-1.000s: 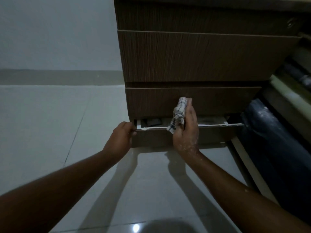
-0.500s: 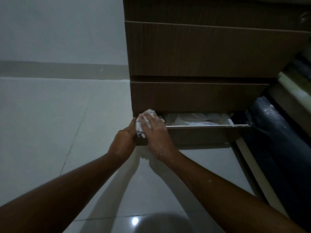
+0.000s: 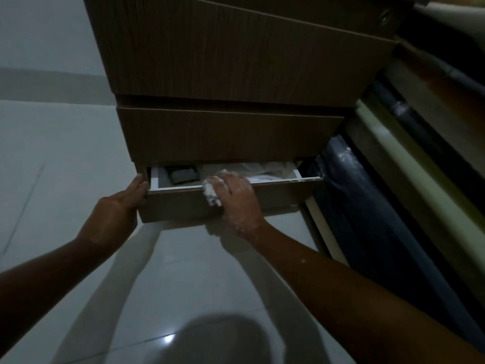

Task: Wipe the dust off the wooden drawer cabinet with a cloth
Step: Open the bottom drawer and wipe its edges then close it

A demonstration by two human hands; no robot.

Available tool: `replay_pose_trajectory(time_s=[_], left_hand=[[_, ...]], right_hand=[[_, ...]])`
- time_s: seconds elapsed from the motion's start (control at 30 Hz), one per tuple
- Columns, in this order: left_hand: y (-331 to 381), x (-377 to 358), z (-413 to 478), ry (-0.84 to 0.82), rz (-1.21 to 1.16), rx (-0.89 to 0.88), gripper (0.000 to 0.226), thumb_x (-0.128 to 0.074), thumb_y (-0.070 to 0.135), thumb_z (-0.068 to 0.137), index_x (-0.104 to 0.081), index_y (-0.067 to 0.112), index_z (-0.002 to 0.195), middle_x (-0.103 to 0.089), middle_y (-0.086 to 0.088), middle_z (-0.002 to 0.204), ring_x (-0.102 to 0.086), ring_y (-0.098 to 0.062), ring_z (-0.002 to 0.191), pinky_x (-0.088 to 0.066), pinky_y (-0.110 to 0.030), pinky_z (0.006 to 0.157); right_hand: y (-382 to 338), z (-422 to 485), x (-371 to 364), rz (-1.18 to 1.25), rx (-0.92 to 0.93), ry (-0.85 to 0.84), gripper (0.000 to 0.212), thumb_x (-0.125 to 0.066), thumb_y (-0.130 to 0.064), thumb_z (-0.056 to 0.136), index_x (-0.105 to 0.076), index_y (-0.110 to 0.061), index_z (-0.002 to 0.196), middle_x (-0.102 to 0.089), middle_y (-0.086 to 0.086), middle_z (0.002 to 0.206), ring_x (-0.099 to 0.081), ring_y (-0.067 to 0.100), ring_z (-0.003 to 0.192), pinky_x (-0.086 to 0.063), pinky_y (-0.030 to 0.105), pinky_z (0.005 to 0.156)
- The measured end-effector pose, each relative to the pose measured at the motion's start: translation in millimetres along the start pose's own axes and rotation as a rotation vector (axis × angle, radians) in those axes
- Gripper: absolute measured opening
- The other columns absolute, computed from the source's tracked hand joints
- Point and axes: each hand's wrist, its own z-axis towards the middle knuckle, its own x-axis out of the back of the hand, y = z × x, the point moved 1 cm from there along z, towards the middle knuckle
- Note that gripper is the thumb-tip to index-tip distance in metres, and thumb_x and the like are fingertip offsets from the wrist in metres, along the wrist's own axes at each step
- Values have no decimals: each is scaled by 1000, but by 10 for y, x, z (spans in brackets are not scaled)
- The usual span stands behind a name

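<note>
Head view: right hand (image 3: 236, 195) clutching cloth (image 3: 211, 191) has slid rightward along drawer (image 3: 178, 208) rim; left hand (image 3: 115, 214) grips corner; wiping continues.

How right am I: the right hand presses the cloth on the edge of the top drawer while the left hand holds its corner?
Wrong drawer. Head view: the right hand presses the cloth on the edge of the bottom drawer while the left hand holds its corner.

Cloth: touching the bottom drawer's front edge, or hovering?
Touching. The head view shows the right hand pressing the bunched cloth onto the top front edge of the bottom drawer; no gap is visible.
</note>
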Motion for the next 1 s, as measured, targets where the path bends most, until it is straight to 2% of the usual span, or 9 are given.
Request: replay_pose_trajectory(time_s=[0.2, 0.27, 0.37, 0.47, 0.63, 0.77, 0.9, 0.93, 1.0], left_hand=[[-77, -50, -16, 6, 2, -14, 63, -71, -30, 65, -65, -10, 124, -60, -33, 128, -73, -48, 84, -58, -59, 77], [-131, -98, -24, 7, 9, -26, 61, -71, -28, 66, -65, -9, 123, -59, -31, 130, -73, -48, 84, -59, -59, 77], [-212, -162, -31, -12, 2, -21, 59, -71, -23, 71, -62, -6, 128, -58, -26, 135, -73, -47, 87, -59, -59, 79], [-251, -197, -44, -11, -25, -21, 65, -70, -23, 73, -59, 2, 132, -55, -17, 137, -73, -47, 90, -59, -59, 80], [-188, -172, -19, -25, -42, 28, 58, -69, -22, 74, -63, -3, 128, -56, -22, 138, -73, -46, 92, -58, -59, 84], [-58, -54, -16, 15, -116, 66, 52, -69, -24, 74, -66, -7, 124, -61, -31, 129, -71, -47, 99, -49, -53, 95], [-44, -13, -25, 46, -165, 88, 44, -69, -19, 79, -68, -8, 121, -65, -32, 122, -70, -47, 102, -49, -37, 100], [-39, 3, -27, 60, -176, 92, 40, -69, -15, 81, -69, -8, 120, -66, -32, 120, -71, -45, 100, -45, -29, 101], [-10, 40, -27, 68, -198, 114, 35, -70, -10, 84, -70, -7, 118, -67, -30, 119, -72, -42, 100, -42, -25, 102]], right_hand=[[861, -304, 283, -106, -206, -70, 64, -81, -4, 71, -59, -12, 131, -58, 17, 134, -53, 36, 126, -43, 52, 107], [1092, -416, 397, -151, -304, -64, 43, -68, -18, 91, -59, -13, 132, -55, 15, 138, -48, 32, 131, -38, 49, 112], [1261, -480, 556, -215, -329, -112, 46, -39, -40, 104, -53, -14, 139, -46, 9, 148, -37, 25, 141, -24, 36, 121], [1467, -528, 697, -205, -455, -111, 43, -46, -17, 102, -46, -8, 144, -43, 17, 151, -35, 31, 143, -21, 38, 121], [1507, -399, 854, -252, -489, -204, 51, -51, -12, 97, -39, -2, 146, -47, 20, 143, -43, 34, 134, -36, 42, 112], [1361, -275, 901, -49, -624, 7, 40, -34, -28, 105, -53, -9, 133, -54, 15, 135, -49, 30, 127, -38, 42, 111], [822, -45, 856, 164, -558, 113, 34, -47, -28, 104, -52, -23, 137, -49, -3, 134, -50, -8, 115, -32, 2, 100], [616, 43, 837, 215, -487, 133, 37, -52, -21, 101, -52, -24, 138, -49, 0, 138, -49, -6, 119, -29, 0, 100], [160, 203, 705, 232, -253, 89, 67, -56, 7, 85, -45, -18, 147, -41, 14, 148, -41, 23, 138, -24, 18, 115]])
